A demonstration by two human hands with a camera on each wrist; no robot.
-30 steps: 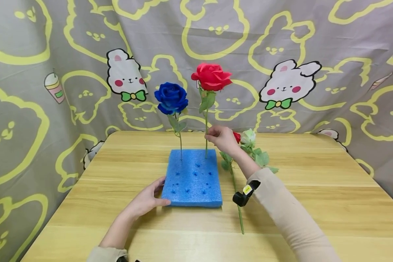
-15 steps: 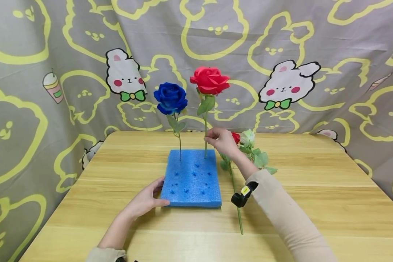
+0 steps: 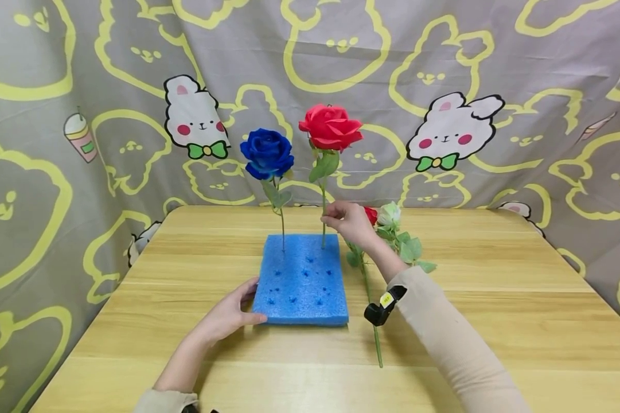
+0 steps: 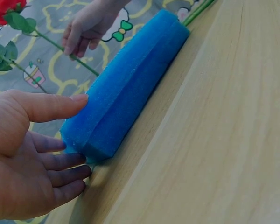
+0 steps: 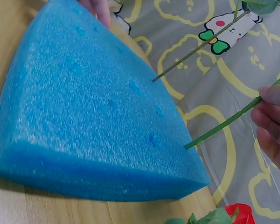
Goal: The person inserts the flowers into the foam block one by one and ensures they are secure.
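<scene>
A blue foam block (image 3: 301, 287) with several small holes lies on the table. My left hand (image 3: 229, 314) steadies its near left corner; in the left wrist view the thumb (image 4: 60, 106) touches the block and the other fingers lie fairly straight against its side. My right hand (image 3: 352, 222) pinches the green stem (image 5: 224, 123) of a red rose (image 3: 331, 127) between thumb and fingers. The rose stands upright, its lower end in the block's far right part. Left of it, a blue rose (image 3: 267, 154) stands in the block's far left part, untouched.
To the block's right, beneath my right forearm, a red rose (image 3: 370, 215) and a pale white-green rose (image 3: 389, 214) lie on the wooden table (image 3: 495, 321). One long stem (image 3: 377, 344) reaches toward the near edge. A patterned grey curtain (image 3: 444, 51) hangs behind.
The upright red rose has sunk slightly lower, and my right hand dropped a little with it, mostly in the first half second. My left hand stays at the block's corner.
</scene>
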